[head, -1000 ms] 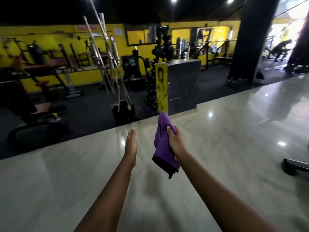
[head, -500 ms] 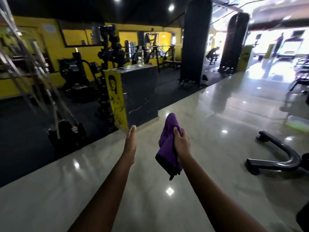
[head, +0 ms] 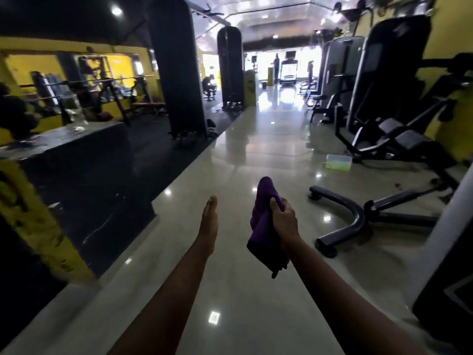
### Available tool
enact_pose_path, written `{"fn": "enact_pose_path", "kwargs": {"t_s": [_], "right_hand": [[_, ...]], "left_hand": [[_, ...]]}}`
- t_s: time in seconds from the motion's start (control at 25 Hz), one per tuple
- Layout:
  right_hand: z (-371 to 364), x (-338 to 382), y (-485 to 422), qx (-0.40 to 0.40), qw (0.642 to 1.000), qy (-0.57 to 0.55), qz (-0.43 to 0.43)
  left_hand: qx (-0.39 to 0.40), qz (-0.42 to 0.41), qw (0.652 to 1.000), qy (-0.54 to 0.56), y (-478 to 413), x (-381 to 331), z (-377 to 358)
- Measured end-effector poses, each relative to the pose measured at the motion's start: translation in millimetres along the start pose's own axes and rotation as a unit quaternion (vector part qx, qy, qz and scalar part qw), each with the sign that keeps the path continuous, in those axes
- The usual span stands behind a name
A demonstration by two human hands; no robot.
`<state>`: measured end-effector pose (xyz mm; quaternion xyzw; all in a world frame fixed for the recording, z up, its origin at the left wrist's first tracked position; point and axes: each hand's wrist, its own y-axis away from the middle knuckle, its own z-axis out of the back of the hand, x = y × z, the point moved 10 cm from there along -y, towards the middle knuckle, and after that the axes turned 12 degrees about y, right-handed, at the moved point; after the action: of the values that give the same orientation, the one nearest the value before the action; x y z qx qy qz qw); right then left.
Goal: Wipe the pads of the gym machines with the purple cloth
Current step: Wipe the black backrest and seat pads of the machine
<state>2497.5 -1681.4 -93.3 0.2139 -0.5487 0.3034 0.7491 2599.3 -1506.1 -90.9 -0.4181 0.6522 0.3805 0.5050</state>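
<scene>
Hands held out front, cloth carried and no pad reached yet

Right hand (head: pixel 284 221) grips the purple cloth (head: pixel 263 226) bunched in its fingers, the loose end hanging clear of the glossy floor (head: pixel 230 290), probably to keep it clean. Left hand (head: pixel 210 219) is empty, fingers straight, seen edge-on. The nearest grey pads (head: pixel 399 134) sit on a black machine well apart to the right, beyond a curved base bar (head: pixel 353 216) and a tub of green liquid (head: pixel 338 162), so walking over looks like the step in hand.
</scene>
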Motion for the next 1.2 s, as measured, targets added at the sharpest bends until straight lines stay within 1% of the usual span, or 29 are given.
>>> {"fn": "enact_pose_path", "kwargs": {"t_s": [0.2,0.36,0.48,0.6,0.68,0.8,0.96,1.04,1.2], "right_hand": [[-3,3,-172,-0.06,0.998,-0.01,-0.007],[-10,21,-306,-0.073,0.997,-0.023,-0.005],[-12,26,-403,-0.098,0.995,-0.012,-0.011],[-13,22,-501,-0.118,0.993,-0.013,-0.021],[-12,20,-576,-0.141,0.99,-0.016,-0.026],[-4,23,-688,-0.178,0.983,-0.017,-0.046],[8,31,-815,-0.208,0.976,-0.006,-0.057],[19,30,-875,-0.229,0.972,0.004,-0.06],[49,18,-1011,-0.263,0.964,-0.013,-0.045]], "left_hand": [[0.063,0.007,0.998,-0.009,-179,0,-80],[0.078,-0.002,0.997,0.015,-301,-15,-139],[0.087,0.009,0.995,0.043,-395,-15,-180],[0.1,-0.003,0.993,0.061,-496,-17,-221],[0.118,-0.026,0.99,0.078,-574,-19,-250],[0.148,-0.015,0.987,0.062,-690,-23,-298],[0.186,-0.005,0.982,0.034,-823,-27,-372],[0.205,-0.005,0.978,0.032,-879,-26,-414],[0.24,-0.016,0.97,0.042,-1000,-14,-510]]}}
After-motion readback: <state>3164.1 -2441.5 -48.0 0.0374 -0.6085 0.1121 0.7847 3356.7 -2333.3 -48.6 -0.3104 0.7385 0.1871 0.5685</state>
